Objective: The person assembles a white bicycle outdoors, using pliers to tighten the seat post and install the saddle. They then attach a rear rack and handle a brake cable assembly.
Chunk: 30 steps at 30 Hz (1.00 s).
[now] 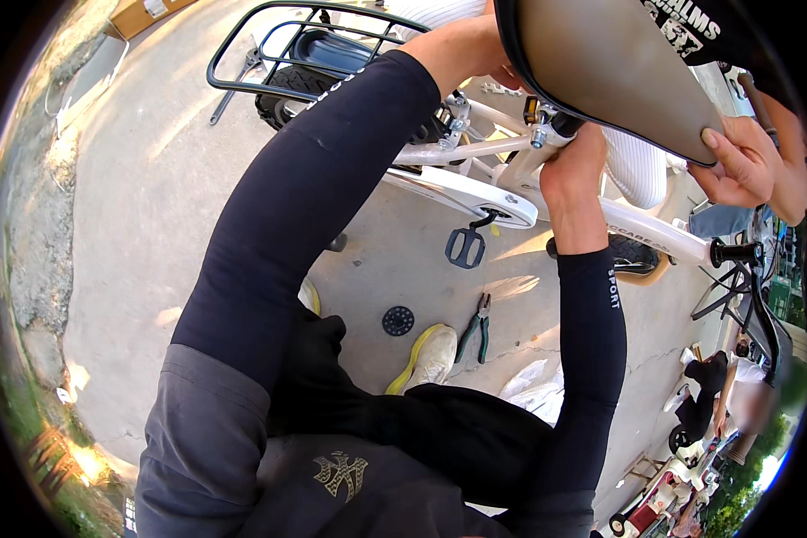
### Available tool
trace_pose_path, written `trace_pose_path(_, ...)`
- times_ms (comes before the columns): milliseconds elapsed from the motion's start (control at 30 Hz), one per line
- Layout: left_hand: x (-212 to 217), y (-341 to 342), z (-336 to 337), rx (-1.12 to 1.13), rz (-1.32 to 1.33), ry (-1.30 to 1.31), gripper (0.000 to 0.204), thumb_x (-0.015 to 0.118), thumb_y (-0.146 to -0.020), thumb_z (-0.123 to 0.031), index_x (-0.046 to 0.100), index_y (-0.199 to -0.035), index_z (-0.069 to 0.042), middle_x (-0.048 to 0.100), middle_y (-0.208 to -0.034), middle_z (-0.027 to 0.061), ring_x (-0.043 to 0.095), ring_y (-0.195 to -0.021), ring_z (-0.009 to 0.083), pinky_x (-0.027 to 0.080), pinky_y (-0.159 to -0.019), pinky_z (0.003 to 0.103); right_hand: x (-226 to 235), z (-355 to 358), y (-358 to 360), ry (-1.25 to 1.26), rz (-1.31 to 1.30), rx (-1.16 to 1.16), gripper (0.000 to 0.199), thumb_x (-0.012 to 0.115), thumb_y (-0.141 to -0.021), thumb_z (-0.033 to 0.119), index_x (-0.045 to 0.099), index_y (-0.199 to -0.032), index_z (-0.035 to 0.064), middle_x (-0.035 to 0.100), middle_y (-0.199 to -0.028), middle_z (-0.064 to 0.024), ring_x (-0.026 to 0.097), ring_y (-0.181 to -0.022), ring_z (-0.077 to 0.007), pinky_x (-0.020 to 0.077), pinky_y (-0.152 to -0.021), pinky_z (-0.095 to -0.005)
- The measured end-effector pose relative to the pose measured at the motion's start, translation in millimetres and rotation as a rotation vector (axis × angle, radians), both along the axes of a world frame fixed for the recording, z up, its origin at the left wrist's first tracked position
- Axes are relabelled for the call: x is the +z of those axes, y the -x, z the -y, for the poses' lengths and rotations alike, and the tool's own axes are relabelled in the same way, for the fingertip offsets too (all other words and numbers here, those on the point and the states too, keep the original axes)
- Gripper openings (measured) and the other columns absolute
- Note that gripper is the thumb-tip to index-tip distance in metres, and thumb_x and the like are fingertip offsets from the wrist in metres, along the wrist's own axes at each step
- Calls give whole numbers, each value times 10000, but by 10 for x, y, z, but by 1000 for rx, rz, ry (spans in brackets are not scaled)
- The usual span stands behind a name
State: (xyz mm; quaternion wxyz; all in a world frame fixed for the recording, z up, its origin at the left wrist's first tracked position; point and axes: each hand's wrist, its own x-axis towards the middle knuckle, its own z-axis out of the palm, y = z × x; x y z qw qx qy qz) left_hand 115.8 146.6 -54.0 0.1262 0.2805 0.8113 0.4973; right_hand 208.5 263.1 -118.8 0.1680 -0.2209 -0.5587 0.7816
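White bicycle (475, 193) on outdoor concrete ground (152, 197)

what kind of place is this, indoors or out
Outdoors, probably a yard or pavement used for bicycle assembly or repair: a sunlit concrete ground, a white bicycle frame being worked on, pliers lying loose, and grass along the edge.

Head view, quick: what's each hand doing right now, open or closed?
Left hand: under the bicycle saddle, fingers hidden; cannot be told.
Right hand: closed around the white seat tube.
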Motion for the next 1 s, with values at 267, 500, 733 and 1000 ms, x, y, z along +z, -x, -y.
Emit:
trace_pose_path(267,-86,-133,-161,-18,-63,31,363,598,-1028,-376,729,-1042,-38,708,-852,99,680,-718,189,571,-649,335,-86,67,85,80,-121,-41,262,538,-1019,318,641,-1115,97,669,-1073,-20,633,-976,-156,500,-857,-320)
trace_pose_path(500,-152,-158,-29,-33,-106,114,349,608,-1025,-362,728,-1049,-36,709,-859,101,680,-722,192,571,-654,337,-160,8,52,121,-241,121,307,545,-1016,350,648,-1154,97,680,-1116,-26,628,-1030,-159,483,-904,-336)
trace_pose_path(733,-354,-60,616,-38,-427,280,335,618,-1023,-349,727,-1055,-34,710,-867,103,679,-726,195,570,-659,338,-255,-167,271,191,-85,502,349,578,-995,360,656,-1139,52,699,-1032,-82,670,-875,-230,540,-810,-357)
trace_pose_path(1000,-342,-1086,520,157,-458,29,284,555,-980,-235,699,-1017,7,720,-805,168,710,-753,327,564,-706,401,-582,-630,554,419,-159,892,321,631,-1013,299,667,-1158,14,712,-1058,-95,691,-924,-202,599,-843,-339)
